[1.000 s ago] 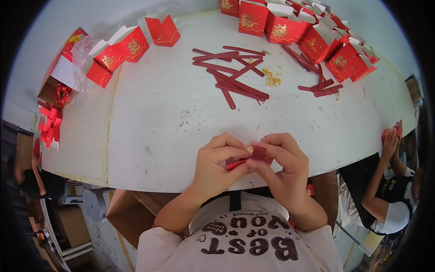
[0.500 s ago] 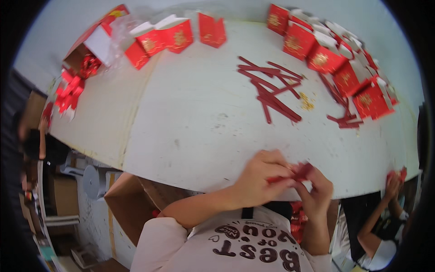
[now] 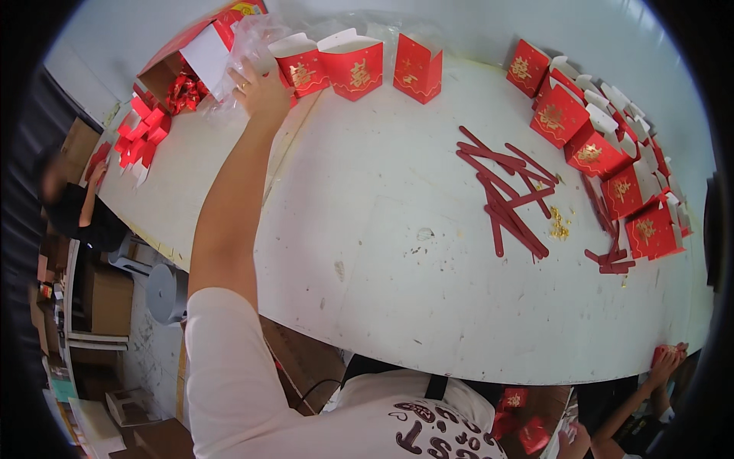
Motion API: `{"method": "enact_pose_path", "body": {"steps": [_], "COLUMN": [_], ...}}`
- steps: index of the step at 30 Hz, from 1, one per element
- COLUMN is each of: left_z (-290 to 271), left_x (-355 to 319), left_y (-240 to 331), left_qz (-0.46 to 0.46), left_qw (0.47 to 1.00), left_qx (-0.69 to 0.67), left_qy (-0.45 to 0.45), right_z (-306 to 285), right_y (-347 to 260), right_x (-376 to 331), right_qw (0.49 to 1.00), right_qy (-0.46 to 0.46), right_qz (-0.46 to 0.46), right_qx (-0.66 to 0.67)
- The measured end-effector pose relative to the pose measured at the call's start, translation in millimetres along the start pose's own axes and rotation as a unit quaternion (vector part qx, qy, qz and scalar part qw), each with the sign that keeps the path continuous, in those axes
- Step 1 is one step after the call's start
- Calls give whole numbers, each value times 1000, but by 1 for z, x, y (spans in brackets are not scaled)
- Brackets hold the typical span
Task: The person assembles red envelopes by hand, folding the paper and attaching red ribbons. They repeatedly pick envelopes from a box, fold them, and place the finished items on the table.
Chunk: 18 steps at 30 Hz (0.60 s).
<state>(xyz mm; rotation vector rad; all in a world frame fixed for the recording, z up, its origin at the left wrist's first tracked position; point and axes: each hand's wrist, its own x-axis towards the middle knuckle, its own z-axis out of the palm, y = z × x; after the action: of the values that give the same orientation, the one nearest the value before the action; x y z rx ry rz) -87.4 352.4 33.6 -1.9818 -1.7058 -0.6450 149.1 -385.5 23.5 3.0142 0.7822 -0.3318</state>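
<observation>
My left hand [image 3: 264,90] stretches across the white bench [image 3: 382,298] to the left end of a row of upright red card boxes with gold print and white insides [image 3: 354,73]. Its fingers look spread, beside the clear crinkled plastic bag [image 3: 256,37]; the palm hides what lies beneath, so I cannot tell whether it grips anything. What seems to be my right hand [image 3: 573,441] shows only partly at the lower edge, near shiny red packets [image 3: 535,434]; its grip I cannot tell either.

The boxes stand on their bases, mouths up, presumably to keep their shape. More red card boxes [image 3: 596,149] crowd together at the far right, likely to save room. Flat dark red strips [image 3: 520,227] lie loosely crossed with small gold pieces [image 3: 560,227] heaped just beside them, probably so one reach covers both.
</observation>
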Motion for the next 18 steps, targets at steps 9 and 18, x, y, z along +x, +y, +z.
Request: {"method": "enact_pose_path", "body": {"steps": [9,18], "left_z": [-1,-170], "left_x": [2,-149], "left_y": [-58,14], "left_qz": [129,450], "left_qw": [985,757], "left_qx": [-111,-430], "left_qy": [-8,-198], "right_z": [-27,-11], "right_y": [-131,-222], "right_x": [73,134], "right_qw": [933,764], "right_qy": [17,37], "right_qz": [-247,-454], "right_qx": [260,457]}}
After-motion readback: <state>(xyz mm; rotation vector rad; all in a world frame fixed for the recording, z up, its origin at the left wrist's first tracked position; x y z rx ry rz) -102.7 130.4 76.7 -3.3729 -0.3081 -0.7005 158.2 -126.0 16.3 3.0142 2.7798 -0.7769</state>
